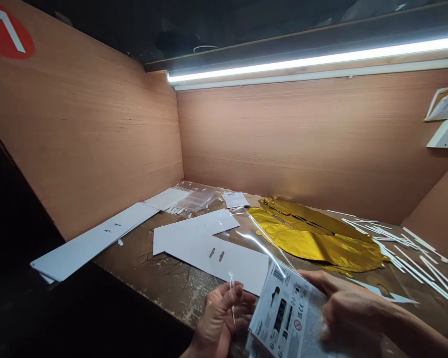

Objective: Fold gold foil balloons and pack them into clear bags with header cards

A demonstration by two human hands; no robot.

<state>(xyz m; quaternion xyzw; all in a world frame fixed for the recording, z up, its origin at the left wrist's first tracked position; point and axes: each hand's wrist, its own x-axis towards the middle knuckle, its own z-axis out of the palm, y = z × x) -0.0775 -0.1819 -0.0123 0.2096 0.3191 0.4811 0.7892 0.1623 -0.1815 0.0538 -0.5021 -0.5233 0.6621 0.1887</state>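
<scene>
My right hand [339,303] grips a flat printed pack [280,318] at the lower middle, its thumb lying on the printed face. A barcode, safety marks and a hang hole show on that pack, which sits in or under clear plastic. My left hand [224,308], just left of the pack, has its thumb and forefinger pinched on the edge of a clear plastic bag [254,232]. The bag stretches up from the pack over the table. White cards with hang slots [227,258] lie just beyond my left hand.
Folded gold foil balloons [313,238] lie at the back middle. White sticks [410,258] are scattered on the right. More white cards [97,238] and clear bags [197,199] rest along the left wall. A small printed card [236,200] lies at the back.
</scene>
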